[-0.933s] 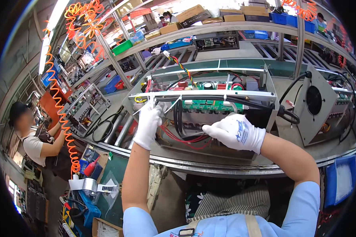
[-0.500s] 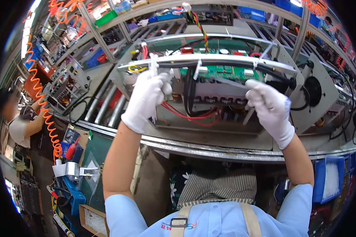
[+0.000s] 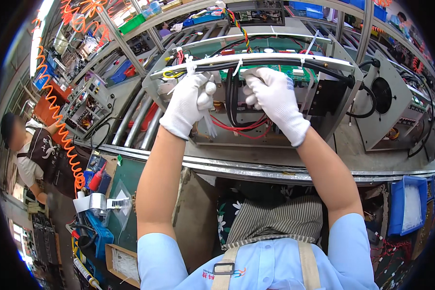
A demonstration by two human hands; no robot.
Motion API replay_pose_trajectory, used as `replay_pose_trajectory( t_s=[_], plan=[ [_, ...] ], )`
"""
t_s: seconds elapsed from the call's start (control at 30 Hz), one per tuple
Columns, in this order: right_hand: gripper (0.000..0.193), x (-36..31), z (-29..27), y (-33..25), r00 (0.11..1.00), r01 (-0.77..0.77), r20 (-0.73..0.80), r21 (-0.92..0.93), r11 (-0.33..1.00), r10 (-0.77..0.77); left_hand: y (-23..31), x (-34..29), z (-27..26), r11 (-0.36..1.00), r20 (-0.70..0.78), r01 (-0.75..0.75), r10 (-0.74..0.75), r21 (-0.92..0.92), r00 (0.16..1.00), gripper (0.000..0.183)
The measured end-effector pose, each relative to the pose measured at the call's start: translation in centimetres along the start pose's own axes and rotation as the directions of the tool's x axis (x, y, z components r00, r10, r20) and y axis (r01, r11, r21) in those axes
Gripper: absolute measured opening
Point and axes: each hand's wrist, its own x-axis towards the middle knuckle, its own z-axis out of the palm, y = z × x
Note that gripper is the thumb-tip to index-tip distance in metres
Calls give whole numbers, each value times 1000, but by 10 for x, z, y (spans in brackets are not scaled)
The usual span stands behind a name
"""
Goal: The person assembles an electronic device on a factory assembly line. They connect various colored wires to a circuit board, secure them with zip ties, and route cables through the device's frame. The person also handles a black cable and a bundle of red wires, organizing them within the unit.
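Observation:
My left hand (image 3: pixel 191 99), in a white glove, is closed around a bundle of thin white cable ties (image 3: pixel 210 126), whose ends hang below the fingers. To its right my right hand (image 3: pixel 274 96), also gloved, has its fingers curled together just under a metal bar (image 3: pixel 210 61); what they hold, if anything, is hidden. Black cables (image 3: pixel 326 71) run along this bar. One white cable tie (image 3: pixel 237 67) loops the cables between my hands, and another tie (image 3: pixel 302 62) sits farther right. Behind the bar lies a green circuit board (image 3: pixel 286 73) inside the open metal chassis (image 3: pixel 345 104).
Red wires (image 3: pixel 239 129) and black leads hang inside the chassis front. A panel with a round fan (image 3: pixel 382 95) stands at right. Rollers (image 3: pixel 139 130) lie left. A blue bin (image 3: pixel 407 205) is at lower right, a carton of white strips (image 3: pixel 123 263) at lower left. Another person (image 3: pixel 38 154) is far left.
My right hand has moved left along the bar, closer to my left hand, leaving the right-hand tie in view. The cable-tie bundle now hangs lower from my left hand.

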Motion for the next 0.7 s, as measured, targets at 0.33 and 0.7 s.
replay_pose_trajectory(
  t_s=[0.33,0.7],
  plan=[
    [18,-10,-24,5,997,-45,-48,126,991,52,1,-3,-4,999,4,-9,9,39,1000,16],
    [19,-1,-23,9,997,61,-52,-29,998,-62,11,-2,-1,999,41,48,-49,19,998,15]
  ],
)
